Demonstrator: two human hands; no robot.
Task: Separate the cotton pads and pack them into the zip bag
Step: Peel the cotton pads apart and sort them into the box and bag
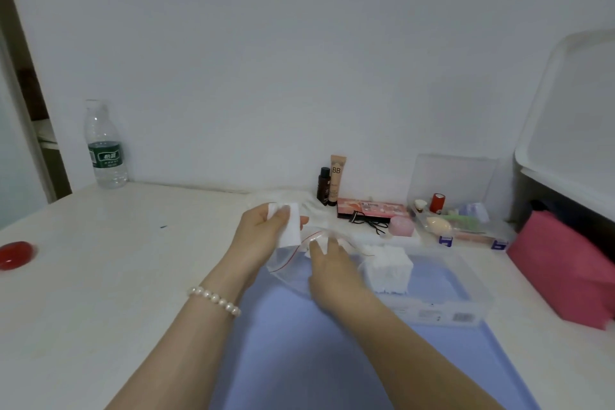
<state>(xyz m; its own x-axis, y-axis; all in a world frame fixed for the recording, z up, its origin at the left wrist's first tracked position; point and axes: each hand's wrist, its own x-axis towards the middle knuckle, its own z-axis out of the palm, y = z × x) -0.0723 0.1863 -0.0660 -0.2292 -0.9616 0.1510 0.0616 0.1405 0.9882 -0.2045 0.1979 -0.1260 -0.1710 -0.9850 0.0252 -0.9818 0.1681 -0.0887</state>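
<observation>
Left hand (pixel 263 230) pinches cotton pad (pixel 290 226) above zip bag (pixel 293 263).

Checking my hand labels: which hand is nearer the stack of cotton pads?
Right. The right hand sits just left of the stack of cotton pads; the left hand is farther left.

so the water bottle (pixel 105 144) sits back left on the table (pixel 116 243) by the wall, cosmetics tubes (pixel 332 181) behind the zip bag (pixel 293 263), and the cotton pad stack (pixel 387 271) just right of it in a tray (pixel 466 289).
</observation>
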